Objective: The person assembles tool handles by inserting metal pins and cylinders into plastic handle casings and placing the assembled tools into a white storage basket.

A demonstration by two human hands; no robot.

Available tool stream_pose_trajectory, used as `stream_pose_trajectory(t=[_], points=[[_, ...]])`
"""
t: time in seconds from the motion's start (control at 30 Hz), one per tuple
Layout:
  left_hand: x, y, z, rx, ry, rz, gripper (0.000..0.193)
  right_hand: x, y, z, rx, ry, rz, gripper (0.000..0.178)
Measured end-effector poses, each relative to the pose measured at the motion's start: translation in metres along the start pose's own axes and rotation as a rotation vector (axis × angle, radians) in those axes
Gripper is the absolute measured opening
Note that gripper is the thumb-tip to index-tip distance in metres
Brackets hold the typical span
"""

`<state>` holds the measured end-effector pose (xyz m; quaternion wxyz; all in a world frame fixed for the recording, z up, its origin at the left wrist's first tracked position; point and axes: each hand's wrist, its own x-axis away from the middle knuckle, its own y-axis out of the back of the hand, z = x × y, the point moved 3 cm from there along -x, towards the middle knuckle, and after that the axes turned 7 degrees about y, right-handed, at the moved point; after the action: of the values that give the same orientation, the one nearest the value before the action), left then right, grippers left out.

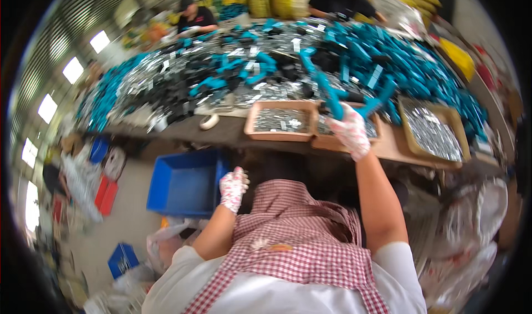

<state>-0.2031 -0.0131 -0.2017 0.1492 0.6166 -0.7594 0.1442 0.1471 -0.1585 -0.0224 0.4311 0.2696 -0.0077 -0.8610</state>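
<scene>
My right hand (pixel 352 132), in a white glove with a reddish pattern, reaches over the table and grips a long teal curved plastic piece (pixel 326 87). Another teal piece (pixel 381 97) slants up beside the hand; whether I hold it too is unclear. Just below lies a peach tray (pixel 332 143) of small metal parts, partly hidden by the hand. To its left stands a similar peach tray (pixel 280 137) filled with shiny metal pieces. My left hand (pixel 234 189), gloved alike, hovers before my apron with fingers curled in, beside a blue bin (pixel 185 210); nothing shows in it.
A large heap of teal pieces (pixel 382 51), black parts and metal strips covers the table. A tan tray (pixel 435 156) of metal parts stands right; a tape roll (pixel 209 122) lies at the left edge. Two people (pixel 197 19) work across the table. Plastic bags (pixel 465 220) lie right.
</scene>
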Motion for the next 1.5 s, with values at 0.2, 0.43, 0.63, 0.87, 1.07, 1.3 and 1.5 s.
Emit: stream_pose_trajectory(t=[0.2,0.43,0.63,0.87,1.07,1.3,1.5], points=[[-0.013,0.012,0.074,-0.962,-0.059,-0.161,0.039,-0.005,-0.005,-0.021,0.164,-0.009,0.013,0.044],[-0.032,0.006,0.123,-1.864,-0.377,0.192,0.023,-0.003,-0.012,-0.014,-0.077,-0.042,-0.017,0.031],[-0.042,0.000,0.124,-1.613,-0.366,0.069,0.022,-0.004,-0.011,-0.027,-0.144,-0.042,-0.001,0.027],[-0.073,0.012,0.155,-0.788,0.208,-0.019,0.051,-0.003,-0.017,-0.029,-0.163,-0.062,-0.006,0.031],[-0.107,-0.020,0.135,-0.963,0.174,0.015,0.040,0.001,-0.007,-0.030,-0.122,-0.101,-0.054,0.032],[-0.196,-0.057,0.146,-1.301,-0.160,-0.094,0.029,0.003,-0.004,-0.026,-0.091,-0.083,-0.070,0.030],[-0.238,-0.059,0.162,-1.381,0.186,0.252,0.039,0.003,-0.007,-0.023,-0.041,-0.120,-0.061,0.032]])
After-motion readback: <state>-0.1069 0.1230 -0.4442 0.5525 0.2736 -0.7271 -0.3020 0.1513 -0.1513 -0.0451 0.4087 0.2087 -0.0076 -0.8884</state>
